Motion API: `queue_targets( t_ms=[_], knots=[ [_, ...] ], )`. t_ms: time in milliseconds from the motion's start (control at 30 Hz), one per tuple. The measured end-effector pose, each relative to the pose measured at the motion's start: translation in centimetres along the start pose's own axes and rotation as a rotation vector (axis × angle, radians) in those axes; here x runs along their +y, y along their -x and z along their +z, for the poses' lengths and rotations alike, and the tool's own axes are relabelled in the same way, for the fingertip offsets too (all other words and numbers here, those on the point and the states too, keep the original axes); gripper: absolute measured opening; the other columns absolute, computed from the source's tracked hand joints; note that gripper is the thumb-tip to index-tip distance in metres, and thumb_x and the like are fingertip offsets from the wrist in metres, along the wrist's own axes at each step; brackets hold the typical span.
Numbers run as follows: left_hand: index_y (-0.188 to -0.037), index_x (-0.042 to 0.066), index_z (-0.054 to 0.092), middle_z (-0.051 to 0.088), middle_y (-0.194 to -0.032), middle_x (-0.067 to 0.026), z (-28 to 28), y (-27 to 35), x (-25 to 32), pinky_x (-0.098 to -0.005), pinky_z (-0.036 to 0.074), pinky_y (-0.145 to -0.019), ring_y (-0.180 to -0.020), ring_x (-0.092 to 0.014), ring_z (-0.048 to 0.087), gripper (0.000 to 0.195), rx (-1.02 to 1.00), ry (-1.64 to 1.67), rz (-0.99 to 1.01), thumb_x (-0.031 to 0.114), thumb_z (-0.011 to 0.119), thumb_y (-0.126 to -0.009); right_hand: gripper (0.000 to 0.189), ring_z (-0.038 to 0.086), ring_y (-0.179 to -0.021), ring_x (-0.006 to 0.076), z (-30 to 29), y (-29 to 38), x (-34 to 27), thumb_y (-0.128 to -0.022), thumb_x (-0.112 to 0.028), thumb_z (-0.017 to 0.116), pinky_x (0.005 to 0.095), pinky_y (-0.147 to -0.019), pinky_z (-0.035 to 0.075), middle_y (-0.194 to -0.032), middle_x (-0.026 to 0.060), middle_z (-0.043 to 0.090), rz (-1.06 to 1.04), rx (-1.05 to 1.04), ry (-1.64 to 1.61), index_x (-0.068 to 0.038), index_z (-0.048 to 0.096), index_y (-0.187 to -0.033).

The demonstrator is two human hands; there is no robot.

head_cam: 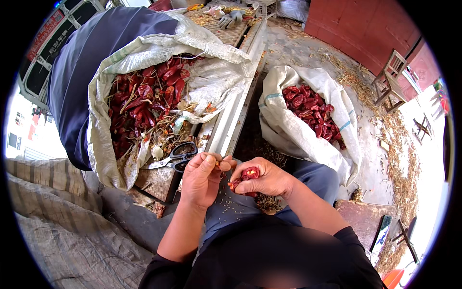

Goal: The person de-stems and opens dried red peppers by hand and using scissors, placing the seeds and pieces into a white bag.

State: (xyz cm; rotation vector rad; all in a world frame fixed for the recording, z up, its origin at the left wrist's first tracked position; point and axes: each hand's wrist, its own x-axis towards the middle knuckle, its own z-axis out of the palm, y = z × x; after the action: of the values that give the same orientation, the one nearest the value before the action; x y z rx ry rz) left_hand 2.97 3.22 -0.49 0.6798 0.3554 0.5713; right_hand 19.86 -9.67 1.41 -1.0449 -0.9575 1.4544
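Note:
My right hand (265,178) is closed around dried red chili peppers (250,173); one shows a cut end with pale seeds inside. Just left of it, my left hand (204,177) pinches a small orange-red pepper scrap (217,164) between thumb and fingers, partly hidden by them. Scissors (177,156) with dark handles lie beside my left hand, blades pointing left. Beyond them, a white woven sack (99,108) lies with its mouth towards me, full of whole red chilies (144,94) with stems. Pale seeds are scattered over my trouser leg (229,207).
To the right, an upright white sack (276,115) holds red pepper pieces (306,108). A metal-edged platform (234,123) runs between the sacks. Grey gloves (231,20) lie at its far end. A wooden chair (391,81) stands right; a phone (380,233) rests on a worn board (355,211).

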Motion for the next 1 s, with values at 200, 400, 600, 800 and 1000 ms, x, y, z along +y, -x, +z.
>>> queue_targets(
  t_ms=[200,400,600,800,1000],
  knots=[
    [-0.111,0.0,0.071,0.073,-0.111,-0.0138,1.1,0.2,-0.6,-0.0345,0.054,-0.092,-0.099,-0.021,0.071,0.02,-0.022,-1.041,0.217,0.011,0.068,-0.095,0.017,0.063,-0.085,0.0078,-0.6,0.9,-0.3,-0.088,-0.009,0.076,0.0248,-0.08,0.053,-0.092,0.0009,0.07,0.01,0.172,-0.119,-0.002,0.071,-0.102],
    [-0.11,0.001,0.074,0.074,-0.106,-0.012,-0.9,-0.7,4.2,-0.0271,0.055,-0.075,-0.087,-0.015,0.069,0.022,0.155,-1.351,0.47,0.005,0.073,-0.088,0.021,0.068,-0.085,0.0159,-1.4,1.6,0.6,-0.088,-0.003,0.069,0.03,-0.076,0.056,-0.098,0.0067,0.07,-0.124,0.219,-0.351,-0.002,0.065,-0.108],
    [-0.114,0.006,0.072,0.071,-0.108,-0.0099,-6.4,-4.3,15.3,-0.035,0.054,-0.077,-0.086,-0.023,0.069,0.027,0.665,-1.844,0.715,0.018,0.071,-0.09,0.029,0.065,-0.078,0.0151,-1.1,1.5,1.1,-0.085,0.001,0.068,0.0281,-0.067,0.053,-0.098,0.0085,0.067,-0.019,0.235,-0.461,-0.002,0.06,-0.113],
    [-0.113,0.011,0.072,0.069,-0.115,-0.0098,-10.0,-8.3,18.6,-0.0408,0.052,-0.089,-0.102,-0.032,0.068,0.025,0.735,-2.031,0.629,0.022,0.069,-0.09,0.029,0.053,-0.064,0.0078,-0.2,1.1,1.0,-0.081,0.002,0.075,0.0237,-0.056,0.043,-0.083,0.0025,0.061,0.072,0.274,-0.368,0.0,0.062,-0.107],
    [-0.103,0.006,0.072,0.072,-0.099,-0.0136,-10.0,-5.3,19.0,-0.0406,0.053,-0.084,-0.093,-0.034,0.069,0.016,0.65,-1.874,0.799,0.012,0.065,-0.09,0.022,0.052,-0.061,0.0051,-0.2,0.9,2.1,-0.082,-0.008,0.079,0.0219,-0.053,0.042,-0.079,-0.0004,0.061,0.066,0.305,-0.31,-0.003,0.066,-0.099]
  ],
)
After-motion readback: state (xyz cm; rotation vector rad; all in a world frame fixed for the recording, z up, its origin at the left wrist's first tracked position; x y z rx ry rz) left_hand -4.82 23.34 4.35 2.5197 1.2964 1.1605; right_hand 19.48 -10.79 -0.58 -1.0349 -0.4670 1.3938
